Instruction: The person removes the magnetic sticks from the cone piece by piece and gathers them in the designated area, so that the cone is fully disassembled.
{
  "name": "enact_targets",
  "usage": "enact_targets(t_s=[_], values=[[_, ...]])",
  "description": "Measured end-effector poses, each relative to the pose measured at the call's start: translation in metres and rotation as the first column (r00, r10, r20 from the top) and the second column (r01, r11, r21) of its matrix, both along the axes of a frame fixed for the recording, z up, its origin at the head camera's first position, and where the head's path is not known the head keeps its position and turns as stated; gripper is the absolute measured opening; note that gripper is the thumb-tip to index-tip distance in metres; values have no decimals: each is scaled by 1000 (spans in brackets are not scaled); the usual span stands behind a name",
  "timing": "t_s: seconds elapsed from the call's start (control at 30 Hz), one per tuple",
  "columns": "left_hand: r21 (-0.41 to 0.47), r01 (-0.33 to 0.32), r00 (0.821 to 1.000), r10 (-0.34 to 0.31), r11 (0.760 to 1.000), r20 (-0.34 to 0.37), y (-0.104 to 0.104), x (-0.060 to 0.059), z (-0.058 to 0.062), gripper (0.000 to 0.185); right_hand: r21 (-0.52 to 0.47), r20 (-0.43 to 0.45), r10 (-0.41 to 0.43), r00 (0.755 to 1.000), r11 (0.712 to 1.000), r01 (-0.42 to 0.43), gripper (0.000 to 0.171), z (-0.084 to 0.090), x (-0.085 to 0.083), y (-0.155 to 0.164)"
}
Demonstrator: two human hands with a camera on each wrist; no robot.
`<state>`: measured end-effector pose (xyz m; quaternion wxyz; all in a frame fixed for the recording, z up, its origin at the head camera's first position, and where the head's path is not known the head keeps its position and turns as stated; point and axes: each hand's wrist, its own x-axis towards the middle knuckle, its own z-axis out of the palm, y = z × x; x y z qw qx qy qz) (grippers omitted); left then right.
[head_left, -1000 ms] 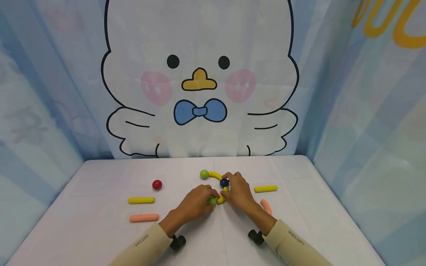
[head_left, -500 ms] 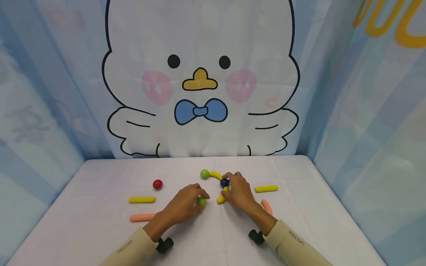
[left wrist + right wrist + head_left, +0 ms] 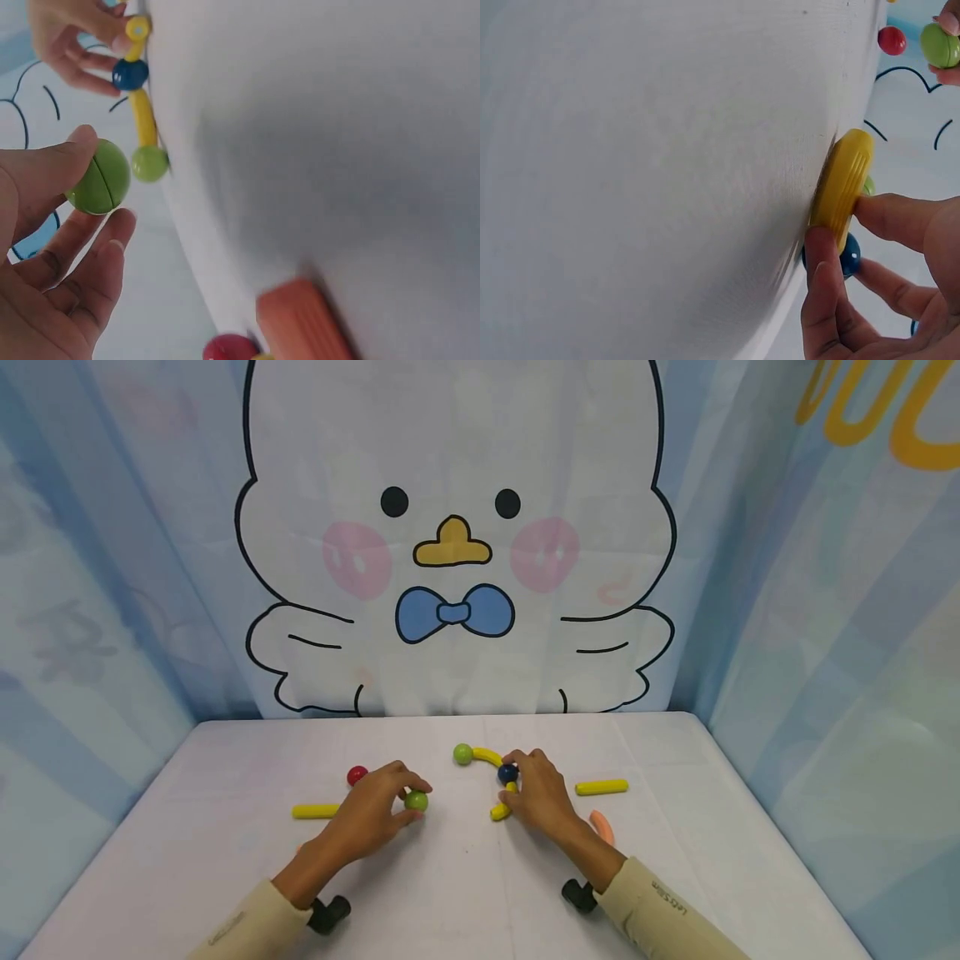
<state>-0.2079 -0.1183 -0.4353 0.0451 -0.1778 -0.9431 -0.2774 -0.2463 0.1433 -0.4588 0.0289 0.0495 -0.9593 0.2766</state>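
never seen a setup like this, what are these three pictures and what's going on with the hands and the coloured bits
These are one person's two bare hands, filmed by three cameras at once. The wide picture comes from a camera on the head, looking down at a white table. The other two come from cameras on each wrist, so they look tilted and very close.

The left hand has a small green ball in its grip. The right hand pinches a short yellow stick joined to a dark blue ball. Loose yellow sticks, orange sticks and a red ball lie around them.

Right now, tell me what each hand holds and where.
Left hand pinches the green ball by its sides. Right hand pinches the yellow stick near the blue ball.
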Motion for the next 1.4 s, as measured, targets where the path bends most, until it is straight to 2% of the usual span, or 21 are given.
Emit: enact_targets(t_s=[0.13,0.33,0.47,0.83,1.27,1.4], values=[[-1,-16,999,16,1000,-31,-16,-1,3,36,-2,1,1,1000,1000,-1,53,-1,-1,1],[-8,-8,991,7,1000,-137,-42,-4,5,37,-7,3,1,1000,1000,-1,52,0,0,0],[3,-37,988,37,999,-150,-59,-8,4,38,-7,6,-3,1000,1000,3,53,0,-1,0],[-11,-151,984,149,989,-100,-96,-24,1,36,0,14,-8,1000,1000,8,54,-1,-1,1],[-72,-188,980,191,980,48,-117,-38,-10,34,-10,14,-10,1000,1000,10,54,-2,-2,2],[-88,-194,977,200,977,69,-122,-40,-14,33,-9,21,-15,1000,1000,15,54,-2,-2,2]])
